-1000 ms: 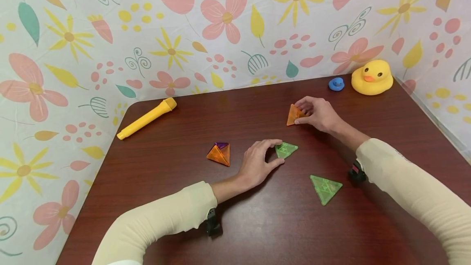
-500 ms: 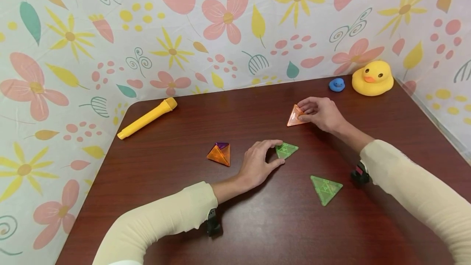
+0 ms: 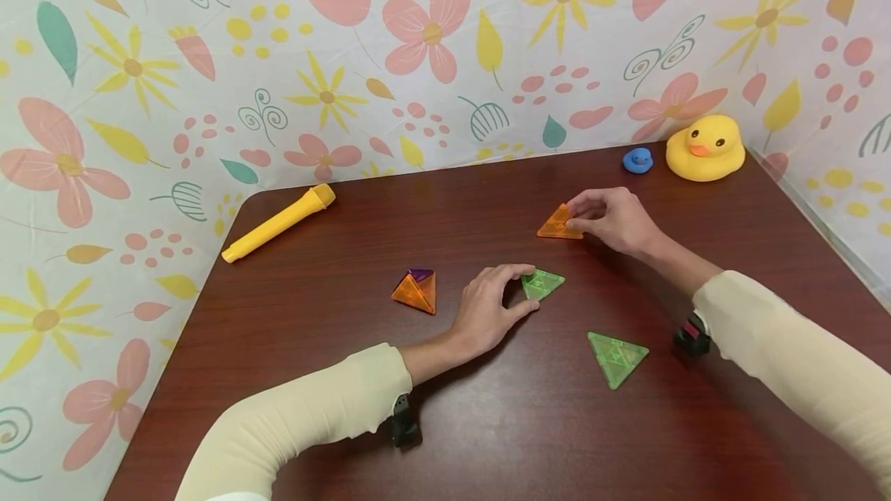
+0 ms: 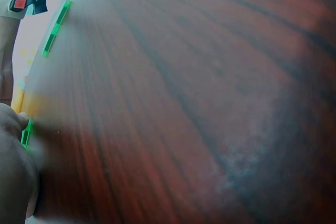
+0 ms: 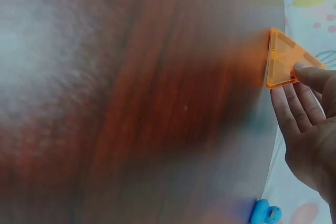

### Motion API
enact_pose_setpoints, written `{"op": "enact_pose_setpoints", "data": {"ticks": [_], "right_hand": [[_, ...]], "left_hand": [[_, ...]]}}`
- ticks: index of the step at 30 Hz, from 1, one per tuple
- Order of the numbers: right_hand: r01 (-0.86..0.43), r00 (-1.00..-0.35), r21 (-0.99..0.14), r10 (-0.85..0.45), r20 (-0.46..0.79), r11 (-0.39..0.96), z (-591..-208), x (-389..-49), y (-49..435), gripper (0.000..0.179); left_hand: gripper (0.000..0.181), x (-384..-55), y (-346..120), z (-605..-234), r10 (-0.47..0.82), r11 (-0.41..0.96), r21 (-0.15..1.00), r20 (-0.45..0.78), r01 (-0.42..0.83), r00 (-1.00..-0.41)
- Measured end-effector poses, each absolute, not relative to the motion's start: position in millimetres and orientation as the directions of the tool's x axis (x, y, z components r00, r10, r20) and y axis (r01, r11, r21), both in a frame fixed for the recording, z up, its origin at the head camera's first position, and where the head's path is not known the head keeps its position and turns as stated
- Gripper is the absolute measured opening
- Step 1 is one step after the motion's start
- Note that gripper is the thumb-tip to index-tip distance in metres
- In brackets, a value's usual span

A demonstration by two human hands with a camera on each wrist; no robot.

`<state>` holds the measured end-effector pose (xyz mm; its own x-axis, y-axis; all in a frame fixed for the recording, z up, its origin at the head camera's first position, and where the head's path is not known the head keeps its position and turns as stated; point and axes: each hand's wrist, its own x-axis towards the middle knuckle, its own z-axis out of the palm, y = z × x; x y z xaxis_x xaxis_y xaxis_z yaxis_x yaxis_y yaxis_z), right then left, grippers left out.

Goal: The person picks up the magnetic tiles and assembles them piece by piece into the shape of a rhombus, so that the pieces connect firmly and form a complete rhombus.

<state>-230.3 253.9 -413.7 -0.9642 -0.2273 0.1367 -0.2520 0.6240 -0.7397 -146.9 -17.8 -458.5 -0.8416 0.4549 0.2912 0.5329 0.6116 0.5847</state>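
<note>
- Far left: yellow microphone-shaped toy [image 3: 278,224] lying aslant on the dark reddish-brown surface [image 3: 487,431], near its back left corner.
- Next, well apart: orange-and-purple tile cluster [image 3: 415,292], orange face overlapping the purple piece; sits left of the near hand, not touched by it.
- Left hand [image 3: 486,309]: low over the surface. Grip moderately wide, thumb and fingers set apart with tips at two corners of the small green triangle [image 3: 542,285], holding it between them. Tile lies flat, pointing to my right.
- Behind and slightly right: orange triangle [image 3: 559,225], point up in the head view. Cannot tell whether its lower edge meets the surface.
- Right hand [image 3: 616,220]: grip narrow, pinching the orange triangle by its right side; thumb on one face, other fingers behind.
- Below that hand, nearer the person: large green triangle [image 3: 616,359], flat, apart from both hands.
- Back right: blue duck [image 3: 637,161], just beside the larger yellow duck [image 3: 706,151] at the corner.
</note>
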Motion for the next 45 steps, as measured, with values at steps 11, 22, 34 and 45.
{"op": "enact_pose_setpoints", "data": {"ticks": [11, 22, 34, 45], "right_hand": [[-0.275, -0.957, -0.769, -0.245, 0.158, 0.578, -410, -205, 238, 0.017], [-0.336, -0.93, -0.767, -0.321, 0.179, 0.547, -413, -180, 212, 0.015], [-0.349, -0.926, -0.757, -0.327, 0.188, 0.552, -418, -175, 208, 0.016], [-0.343, -0.928, -0.754, -0.324, 0.181, 0.561, -417, -173, 211, 0.018]], "left_hand": [[0.05, -147, -17, -458, 0.458, 0.607, 0.589, 0.289, 0.533, -0.841], [0.05, -147, -18, -457, 0.462, 0.611, 0.59, 0.276, 0.528, -0.843], [0.049, -147, -18, -457, 0.456, 0.62, 0.585, 0.275, 0.523, -0.847], [0.05, -147, -17, -458, 0.456, 0.612, 0.584, 0.291, 0.533, -0.841]]}}
